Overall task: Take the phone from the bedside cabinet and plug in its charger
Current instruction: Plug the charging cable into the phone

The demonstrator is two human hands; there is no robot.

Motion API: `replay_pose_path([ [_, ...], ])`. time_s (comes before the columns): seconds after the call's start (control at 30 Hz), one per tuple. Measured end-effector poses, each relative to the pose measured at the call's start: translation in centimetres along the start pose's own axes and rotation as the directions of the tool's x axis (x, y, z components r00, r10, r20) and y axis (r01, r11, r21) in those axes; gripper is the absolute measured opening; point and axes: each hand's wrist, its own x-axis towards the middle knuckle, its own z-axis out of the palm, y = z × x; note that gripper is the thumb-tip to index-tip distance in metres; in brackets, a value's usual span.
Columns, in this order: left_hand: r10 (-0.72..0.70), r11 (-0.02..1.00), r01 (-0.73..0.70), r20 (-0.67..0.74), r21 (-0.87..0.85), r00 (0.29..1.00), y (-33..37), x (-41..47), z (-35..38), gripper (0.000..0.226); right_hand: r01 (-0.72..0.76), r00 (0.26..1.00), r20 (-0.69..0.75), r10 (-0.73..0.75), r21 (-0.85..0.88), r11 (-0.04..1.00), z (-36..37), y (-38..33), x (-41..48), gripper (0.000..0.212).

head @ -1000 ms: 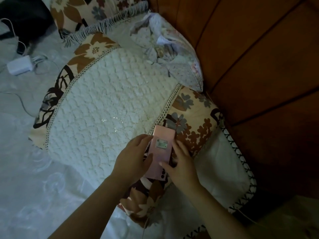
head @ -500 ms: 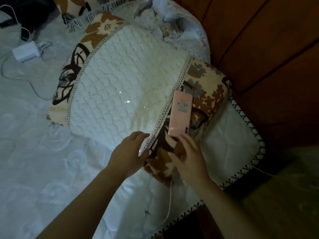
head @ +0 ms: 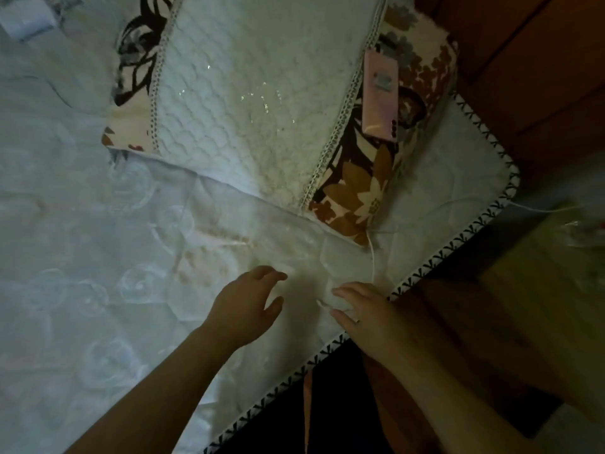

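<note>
The pink phone (head: 379, 99) lies face down on the floral border of a big white pillow (head: 255, 103), with no hand on it. A thin white charger cable (head: 372, 257) comes out from under the pillow's corner and runs down the sheet into my right hand (head: 363, 317). Its tip pokes out between that hand's thumb and forefinger. My left hand (head: 245, 306) hovers just left of it over the sheet, fingers apart and holding nothing. Both hands are well below the phone.
A white charger brick (head: 26, 24) lies on the bed at the top left. The wooden headboard (head: 540, 77) fills the top right. A wooden bedside cabinet (head: 523, 290) stands right of the mattress edge (head: 435, 260), with a dark gap between them.
Both hands have left the phone on the pillow and drawn back toward the mattress's near edge. My right hand now has the cable.
</note>
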Motion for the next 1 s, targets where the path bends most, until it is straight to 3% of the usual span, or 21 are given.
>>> replay_pose_path([
  [0.23, -0.024, 0.997, 0.020, -0.065, -0.072, 0.998, -2.0, -0.6, 1.8, 0.040, 0.006, 0.990, 0.144, 0.010, -0.106, 0.994, 3.3, 1.4, 2.8, 0.044],
  [0.6, -0.062, 0.990, 0.057, -0.035, -0.128, 0.997, -5.9, -0.9, 6.7, 0.040, -0.082, 0.988, 0.118, 0.103, -0.170, 0.982, 9.5, 4.7, 4.2, 0.030],
  [0.8, -0.057, 0.992, 0.052, -0.035, -0.118, 0.998, -5.6, -1.2, 5.6, 0.040, -0.130, 0.991, 0.018, 0.131, -0.041, 0.991, 8.9, 3.7, 4.5, 0.020],
  [1.0, -0.007, 0.999, 0.000, -0.123, -0.054, 0.992, -1.4, -1.0, -1.5, 0.040, -0.094, 0.962, -0.242, 0.124, 0.131, 0.987, 0.7, -0.9, 3.4, 0.020],
])
